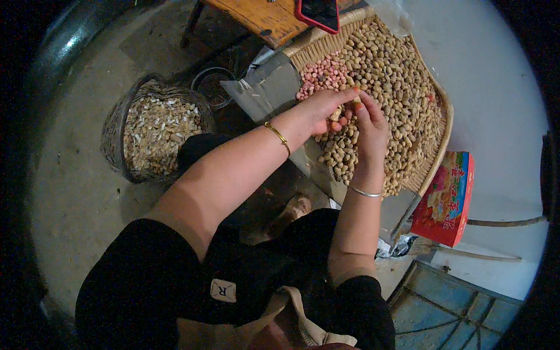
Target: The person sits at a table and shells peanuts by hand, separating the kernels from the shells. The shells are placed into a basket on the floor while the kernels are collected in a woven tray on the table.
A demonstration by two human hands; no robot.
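My left hand (329, 109), with a gold bangle at the wrist, holds unshelled peanuts (336, 114) against its curled fingers. The fingertips of my right hand (371, 114), which has a silver bangle, meet my left thumb around a peanut (356, 100), partly hidden by the fingers. Both hands are above a woven tray (447, 118) heaped with unshelled peanuts (393, 74). Pink shelled kernels (326, 72) form a small pile in the tray, just beyond my left hand. A basket (114, 127) full of broken shells (159, 131) stands on the floor to the left.
A wooden bench (262, 19) adjoins the tray's far side, with a red-cased phone (321, 15) near its edge. Between basket and tray is a round clear container (214, 87). A red printed box (446, 197) stands right of the tray. A blue metal panel (450, 306) lies at lower right.
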